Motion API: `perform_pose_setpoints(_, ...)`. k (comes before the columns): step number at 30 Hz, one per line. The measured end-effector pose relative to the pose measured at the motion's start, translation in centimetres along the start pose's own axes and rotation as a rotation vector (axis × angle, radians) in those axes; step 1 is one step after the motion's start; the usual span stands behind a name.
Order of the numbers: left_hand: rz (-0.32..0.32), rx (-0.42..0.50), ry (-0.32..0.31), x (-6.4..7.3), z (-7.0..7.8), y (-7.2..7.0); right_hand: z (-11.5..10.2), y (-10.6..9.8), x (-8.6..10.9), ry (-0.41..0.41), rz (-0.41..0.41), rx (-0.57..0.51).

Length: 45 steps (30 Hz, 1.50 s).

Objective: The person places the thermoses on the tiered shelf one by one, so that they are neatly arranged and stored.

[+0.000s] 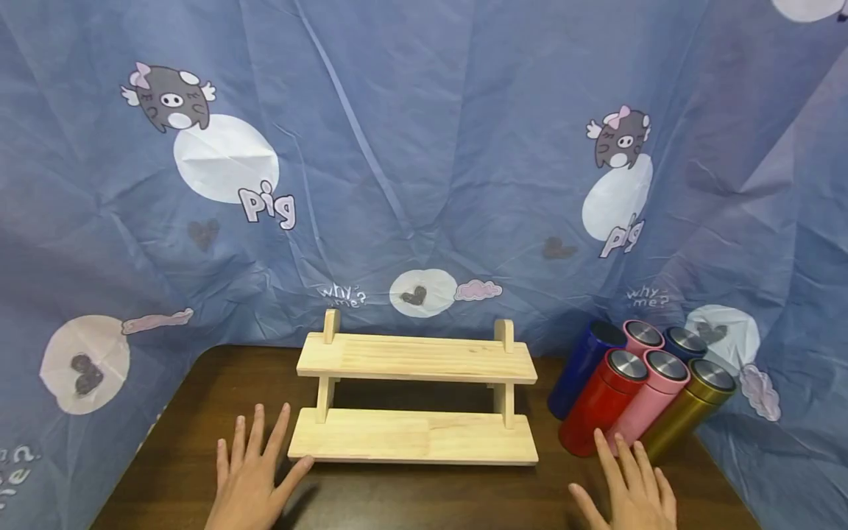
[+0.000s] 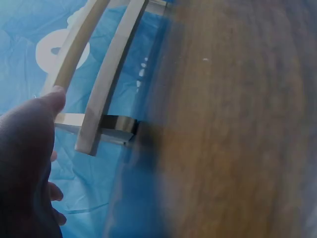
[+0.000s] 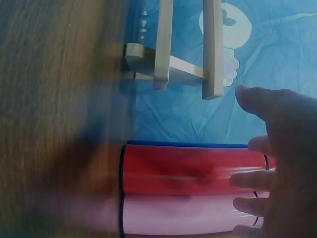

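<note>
A two-tier wooden rack (image 1: 414, 436) stands in the middle of the table, both shelves bare. My left hand (image 1: 250, 475) is beside its front left corner, fingers spread and holding nothing. Its thumb overlaps the rack's end in the left wrist view. At the right, several capped bottles stand in a cluster: a red bottle (image 1: 596, 416), a pink bottle (image 1: 637, 412) and a gold bottle (image 1: 682, 418) in front, with a blue bottle (image 1: 583, 372), another pink one and another blue one behind. My right hand (image 1: 629, 489), fingers apart, is in front of the red and pink bottles, empty.
The dark wooden table (image 1: 424, 500) has its left edge running diagonally up to a rounded back corner. A blue printed cloth (image 1: 424, 184) hangs behind the table and round both sides, close behind the rack and the bottles.
</note>
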<state>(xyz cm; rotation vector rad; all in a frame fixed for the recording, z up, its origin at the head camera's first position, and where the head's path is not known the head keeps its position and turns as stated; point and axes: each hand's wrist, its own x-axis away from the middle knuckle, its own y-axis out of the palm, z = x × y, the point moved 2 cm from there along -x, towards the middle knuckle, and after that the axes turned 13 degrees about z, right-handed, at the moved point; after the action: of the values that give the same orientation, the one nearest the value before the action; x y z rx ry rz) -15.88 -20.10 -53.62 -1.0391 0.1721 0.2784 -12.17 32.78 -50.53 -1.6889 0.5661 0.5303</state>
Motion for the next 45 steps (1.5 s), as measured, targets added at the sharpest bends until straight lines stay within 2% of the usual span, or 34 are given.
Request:
perform_pose_setpoints(5, -0.005, 0.064, -0.025, 0.1, -0.1, 0.4, -0.2, -0.8, -0.4, 0.011, 0.124, -0.128)
perform_pose_setpoints(9, 0.031, 0.133, -0.015, 0.2, -0.1, 0.7, -0.2, -1.5, -1.1, 0.074, 0.249, -0.266)
perform_pose_setpoints(13, 0.064, 0.205, -0.007, 0.4, -0.1, 1.0, -0.1, -2.0, -1.7, 0.152, 0.444, -0.367)
perform_pose_setpoints(17, 0.080, 0.269, -0.031, 0.2, 0.1, 1.4, 0.3, -2.5, -2.7, 0.238, 0.604, -0.407)
perform_pose_setpoints(19, 0.094, 0.289, -0.045, 0.1, 0.2, 1.7, 1.0, -2.6, -3.5, 0.261, 0.644, -0.428)
perform_pose_setpoints(22, 0.111, 0.322, -0.055, -0.1, 0.2, 2.1, 2.4, -3.0, -5.0, 0.252, 0.669, -0.444)
perform_pose_setpoints(27, 0.148, 0.371, -0.058, 0.1, 0.2, 2.7, 4.2, -3.8, -7.3, 0.263, 0.782, -0.467)
perform_pose_setpoints(29, 0.163, 0.388, -0.064, 0.3, 0.2, 2.8, 4.4, -4.1, -8.1, 0.283, 0.849, -0.483)
perform_pose_setpoints(34, 0.159, 0.428, -0.105, 0.3, 0.1, 3.0, 4.1, -5.1, -9.9, 0.325, 0.943, -0.476)
perform_pose_setpoints(39, 0.157, 0.482, -0.150, 0.0, -0.1, 3.0, 4.5, -4.9, -10.9, 0.391, 1.008, -0.482)
perform_pose_setpoints(43, 0.172, 0.508, -0.134, 0.0, -0.2, 3.1, 6.1, -4.3, -11.3, 0.461, 1.025, -0.508)
perform_pose_setpoints(45, 0.185, 0.514, -0.116, 0.1, -0.3, 3.3, 7.3, -3.9, -11.5, 0.501, 1.005, -0.526)
